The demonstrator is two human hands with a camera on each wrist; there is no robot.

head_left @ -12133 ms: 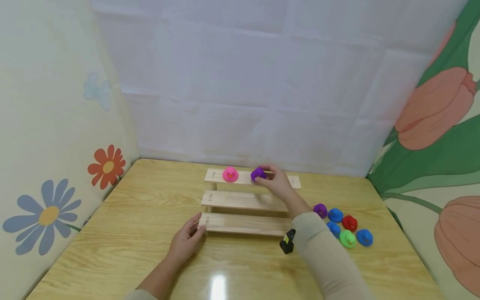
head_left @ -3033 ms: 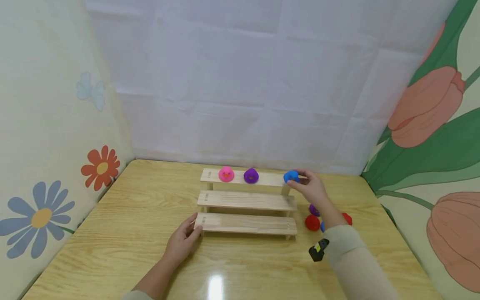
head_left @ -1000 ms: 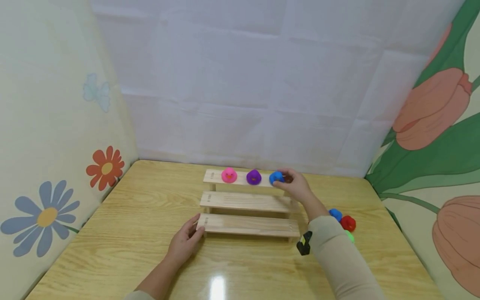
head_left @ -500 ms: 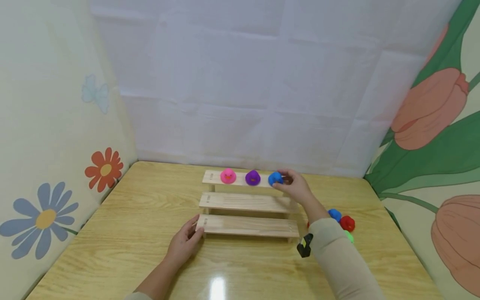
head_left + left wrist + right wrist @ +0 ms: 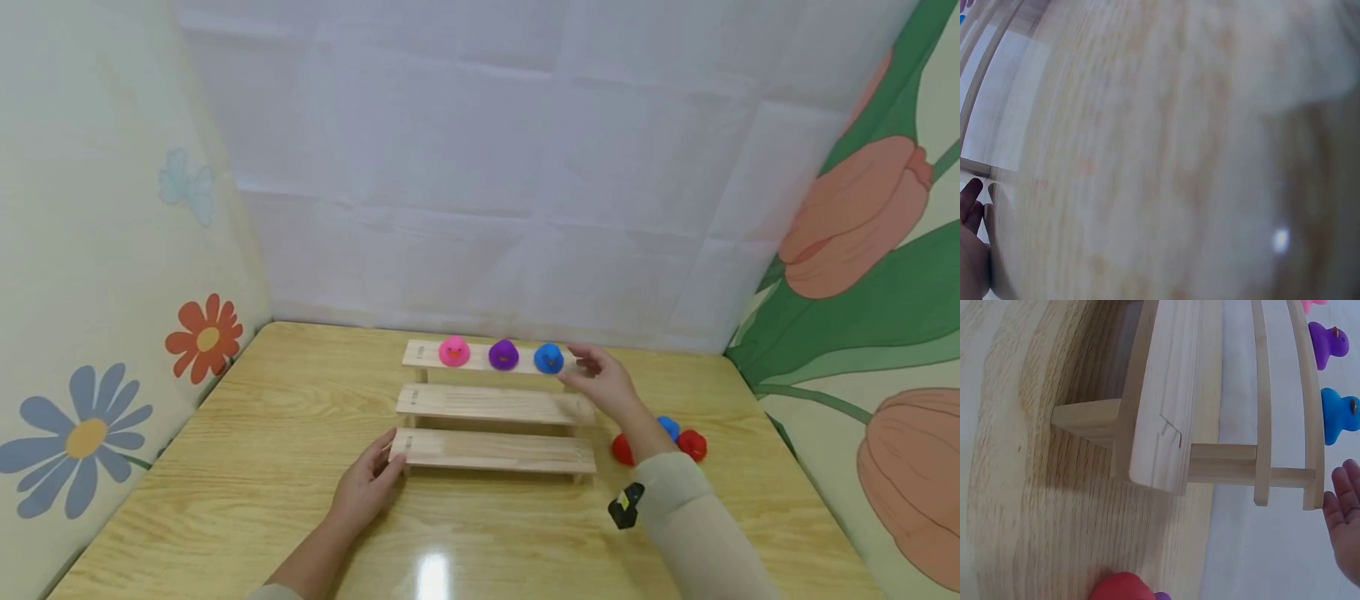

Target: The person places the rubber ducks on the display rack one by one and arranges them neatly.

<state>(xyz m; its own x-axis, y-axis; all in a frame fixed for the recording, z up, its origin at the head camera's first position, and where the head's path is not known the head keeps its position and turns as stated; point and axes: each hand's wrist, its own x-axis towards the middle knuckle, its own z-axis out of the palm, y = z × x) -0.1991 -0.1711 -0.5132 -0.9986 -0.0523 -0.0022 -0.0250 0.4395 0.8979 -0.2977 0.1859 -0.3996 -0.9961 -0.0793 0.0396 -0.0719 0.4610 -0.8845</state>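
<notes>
A three-step wooden stand [image 5: 491,404] carries a pink rubber duck [image 5: 453,352], a purple rubber duck [image 5: 503,356] and a blue rubber duck [image 5: 549,358] in a row on its top step. My left hand [image 5: 363,483] holds the left end of the lowest step, thumb at the front and fingers behind. Just right of the blue duck, my right hand [image 5: 606,387] is at the top step's right end with nothing in its fingers. In the right wrist view its fingers [image 5: 1347,494] are extended, apart from the blue duck [image 5: 1338,415].
Right of the stand, partly behind the right forearm, lie a red duck [image 5: 624,450], another red duck [image 5: 692,444] and a blue duck [image 5: 667,427]. A black device [image 5: 626,506] sits at the right wrist. A white cloth [image 5: 450,208] hangs behind the table.
My right hand set the blue duck beside the purple one after sliding it left along the top step, then let go and drew back rightward. The left hand kept its place.
</notes>
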